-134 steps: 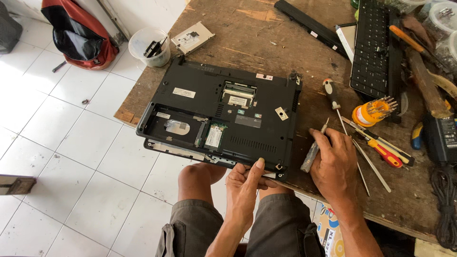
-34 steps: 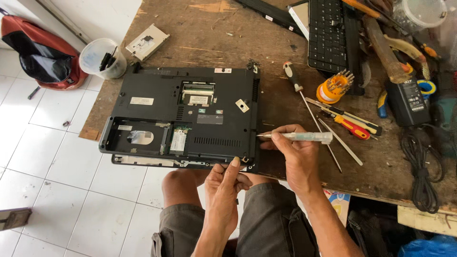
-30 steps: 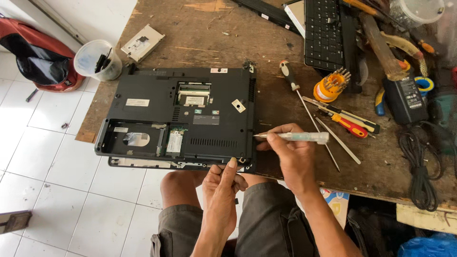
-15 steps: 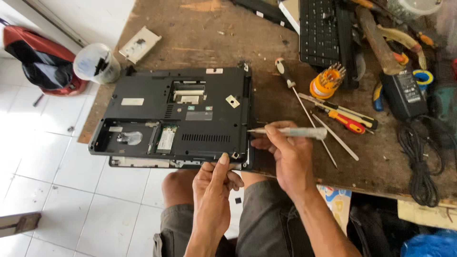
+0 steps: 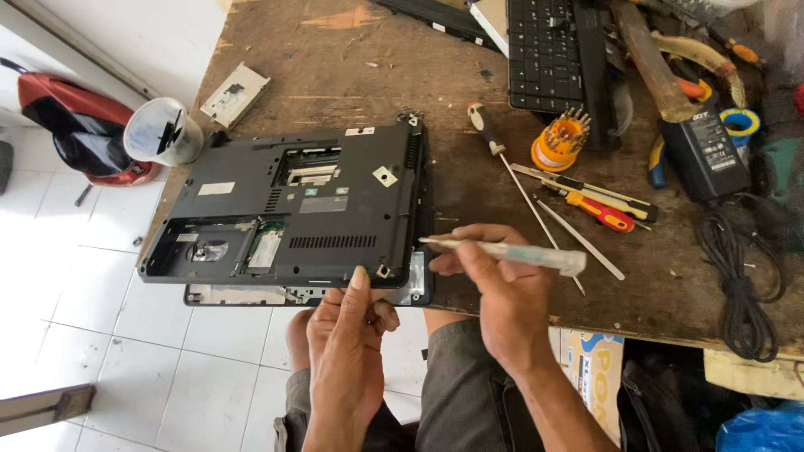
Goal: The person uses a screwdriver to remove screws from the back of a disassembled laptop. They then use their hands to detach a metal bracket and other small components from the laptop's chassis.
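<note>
An upturned black laptop (image 5: 293,209) lies at the near edge of a worn wooden table (image 5: 335,67), its bottom case lifted slightly off the lower part. My left hand (image 5: 347,351) presses its fingertips against the laptop's near edge, close to the right corner. My right hand (image 5: 502,293) holds a clear-handled screwdriver (image 5: 511,253) level, with the tip pointing left at the laptop's near right corner.
Loose screwdrivers (image 5: 586,197), an orange bit holder (image 5: 559,141), a black keyboard (image 5: 548,50), a power adapter with cable (image 5: 708,155) and a hammer (image 5: 649,59) crowd the right of the table. A white cup (image 5: 163,132) and a metal bracket (image 5: 234,94) sit at the left. A red bag (image 5: 84,134) lies on the tiled floor.
My right hand has brought the screwdriver from the table's right side, turned it level and moved its tip to the laptop's corner. The left hand stays at the near edge.
</note>
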